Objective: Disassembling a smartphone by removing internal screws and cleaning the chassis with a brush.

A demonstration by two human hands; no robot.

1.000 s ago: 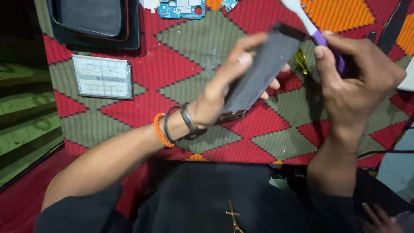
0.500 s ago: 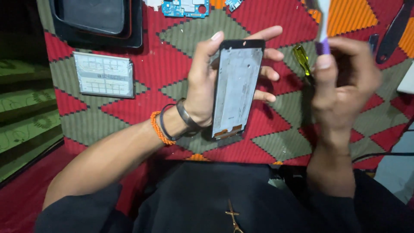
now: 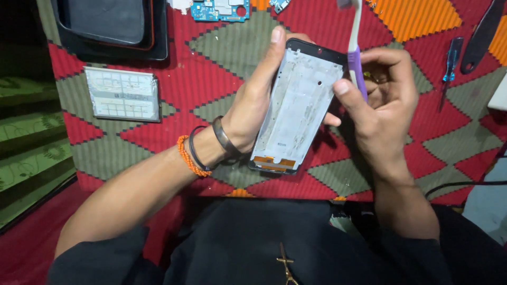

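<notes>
Left hand [image 3: 253, 105] clamps the opened phone frame with a silvery metal inner plate and black rim [image 3: 298, 105] at mid-frame, thumb along its left edge, fingers wrapped behind; a fingertip pokes out on the right side. The frame is upright, tilted slightly, inner side facing the camera, with an orange flex strip at its bottom end. One second ago its dark side faced the camera and it sat at a steeper angle; half a second ago it was already flipped. So the inside is now exposed for work.

Right hand [image 3: 380, 100] pinches the purple-and-white toothbrush handle [image 3: 355, 53], thumb pressed on the purple section, brush end up and cut off by the top edge of the frame. The toothbrush has come closer, now just beside the frame's upper right corner; contact unclear.

Background: red, green and orange woven mat [image 3: 211, 89]; black tray [image 3: 105, 26] upper left; pale gridded rectangular parts card [image 3: 122, 94] below it; blue circuit board [image 3: 219, 9] top centre; blue-handled screwdriver [image 3: 450, 66] at right.
</notes>
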